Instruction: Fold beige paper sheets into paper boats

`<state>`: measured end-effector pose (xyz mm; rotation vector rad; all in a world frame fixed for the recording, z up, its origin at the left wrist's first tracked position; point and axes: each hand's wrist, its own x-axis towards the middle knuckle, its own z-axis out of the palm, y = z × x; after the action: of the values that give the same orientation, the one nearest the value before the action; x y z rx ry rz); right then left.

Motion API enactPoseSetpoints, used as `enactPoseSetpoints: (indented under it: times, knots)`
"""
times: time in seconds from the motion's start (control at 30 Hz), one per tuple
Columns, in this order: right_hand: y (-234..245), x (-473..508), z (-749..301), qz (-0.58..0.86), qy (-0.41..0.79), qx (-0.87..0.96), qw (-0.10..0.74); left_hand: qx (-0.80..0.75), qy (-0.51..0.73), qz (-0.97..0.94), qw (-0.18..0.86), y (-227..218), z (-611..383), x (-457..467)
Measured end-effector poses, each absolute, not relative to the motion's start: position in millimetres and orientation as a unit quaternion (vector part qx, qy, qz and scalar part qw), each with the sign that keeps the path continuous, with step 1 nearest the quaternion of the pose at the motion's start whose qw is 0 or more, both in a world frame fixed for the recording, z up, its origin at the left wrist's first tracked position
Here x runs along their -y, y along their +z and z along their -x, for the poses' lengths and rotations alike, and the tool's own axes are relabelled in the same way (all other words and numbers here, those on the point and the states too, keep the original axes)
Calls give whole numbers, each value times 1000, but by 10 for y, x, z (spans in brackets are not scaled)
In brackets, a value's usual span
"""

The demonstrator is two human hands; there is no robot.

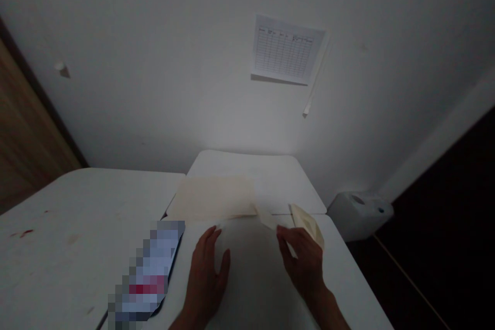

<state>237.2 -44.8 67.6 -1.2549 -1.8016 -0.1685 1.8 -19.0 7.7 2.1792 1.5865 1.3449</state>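
My right hand (303, 258) pinches the near end of a thin pale strip of paper (266, 216) between thumb and fingertips. That strip reaches to the right edge of a cream sheet of paper (216, 197), which lies flat across the table; whether the two are joined I cannot tell. A folded piece of cream paper (307, 220) lies just behind my right hand, partly hidden by it. My left hand (209, 270) holds nothing. Its thumb and fingers are apart, and it hovers over or rests on the table in front of the sheet.
A phone-like device (154, 268), blurred into blocks, lies left of my left hand. White tables (58, 237) meet at seams beside and beyond me. A printed chart (288, 50) hangs on the wall. A pale plastic container (358, 214) stands past the table's right edge.
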Motion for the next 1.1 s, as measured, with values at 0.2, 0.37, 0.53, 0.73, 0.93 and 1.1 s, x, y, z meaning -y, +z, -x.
enactPoseSetpoints:
  times: [0.2,0.37,0.53,0.73,0.93,1.1]
  knots:
    - [320,741,-2124,476,-13,819,321,-481,436,-758,64,87,7,237]
    - [101,836,-2124,460,12,835,302,-432,396,-806,76,92,13,239]
    - [-14,914,-2202,454,9,828,328,-389,328,-859,58,98,28,202]
    - [-49,967,-2188,441,6,839,319,-362,210,-908,3,41,35,173]
    - [-6,988,-2171,437,10,837,328,-384,225,-894,-44,-11,11,173]
    - [26,1003,-2149,478,6,822,311,-417,243,-875,-38,-14,18,170]
